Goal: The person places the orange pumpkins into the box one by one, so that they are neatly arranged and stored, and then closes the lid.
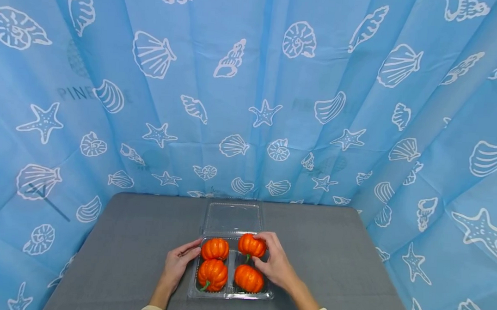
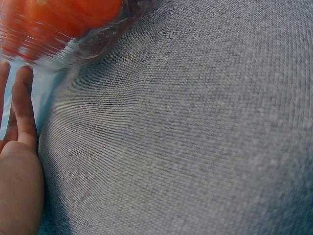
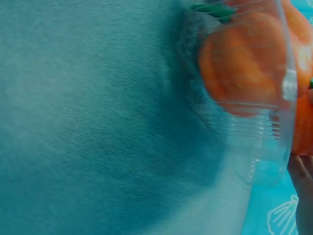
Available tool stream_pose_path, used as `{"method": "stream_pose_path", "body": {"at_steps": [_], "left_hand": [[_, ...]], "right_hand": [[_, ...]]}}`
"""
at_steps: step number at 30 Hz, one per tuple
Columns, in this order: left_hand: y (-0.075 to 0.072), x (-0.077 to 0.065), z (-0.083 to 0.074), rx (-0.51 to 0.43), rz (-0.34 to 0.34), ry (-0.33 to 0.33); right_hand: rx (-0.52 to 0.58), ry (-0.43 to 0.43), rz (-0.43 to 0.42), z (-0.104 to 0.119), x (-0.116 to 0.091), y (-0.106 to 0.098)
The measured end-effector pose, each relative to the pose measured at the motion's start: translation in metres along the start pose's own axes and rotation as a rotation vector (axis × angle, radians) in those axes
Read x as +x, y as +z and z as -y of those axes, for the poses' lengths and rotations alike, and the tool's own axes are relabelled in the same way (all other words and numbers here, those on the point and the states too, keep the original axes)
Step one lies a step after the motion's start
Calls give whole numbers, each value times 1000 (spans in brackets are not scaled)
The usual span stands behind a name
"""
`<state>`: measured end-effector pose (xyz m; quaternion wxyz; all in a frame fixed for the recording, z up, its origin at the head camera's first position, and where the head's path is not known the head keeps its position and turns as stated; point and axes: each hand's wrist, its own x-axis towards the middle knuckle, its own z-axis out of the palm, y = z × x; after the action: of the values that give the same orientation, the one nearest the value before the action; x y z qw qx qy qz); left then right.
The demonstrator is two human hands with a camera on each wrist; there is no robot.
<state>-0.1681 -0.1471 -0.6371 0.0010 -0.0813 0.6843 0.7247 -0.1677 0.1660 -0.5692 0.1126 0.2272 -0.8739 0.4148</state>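
A clear plastic clamshell container (image 1: pixel 231 293) stands with its lid (image 1: pixel 233 217) folded back. Three small orange pumpkins sit inside: a back-left pumpkin (image 1: pixel 215 249), a front-left pumpkin (image 1: pixel 212 274) with a green stem, and a front-right pumpkin (image 1: pixel 249 278). Over the back-right section, my right hand (image 1: pixel 275 262) holds a fourth pumpkin (image 1: pixel 251 245) between thumb and fingers, its stem pointing down toward the front. My left hand (image 1: pixel 179 263) rests at the container's left rim; in the left wrist view its extended fingers (image 2: pixel 23 98) reach the ridged plastic wall.
Grey cloth covers the table (image 1: pixel 136 252) on both sides of the container. A blue curtain (image 1: pixel 250 104) with white shells and starfish hangs right behind the table and along its sides. The raised lid lies near the table's back edge.
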Motion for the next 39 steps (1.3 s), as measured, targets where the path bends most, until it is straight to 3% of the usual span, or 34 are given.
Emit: {"method": "stream_pose_path", "body": {"at_steps": [18, 31, 39], "left_hand": [[1, 1, 1, 16, -5, 3], [0, 0, 1, 31, -12, -9], [1, 0, 0, 10, -8, -3]], "right_hand": [[-101, -97, -26, -6, -4, 12], [-97, 79, 60, 2, 0, 10], [-111, 82, 98, 2, 0, 6]]}}
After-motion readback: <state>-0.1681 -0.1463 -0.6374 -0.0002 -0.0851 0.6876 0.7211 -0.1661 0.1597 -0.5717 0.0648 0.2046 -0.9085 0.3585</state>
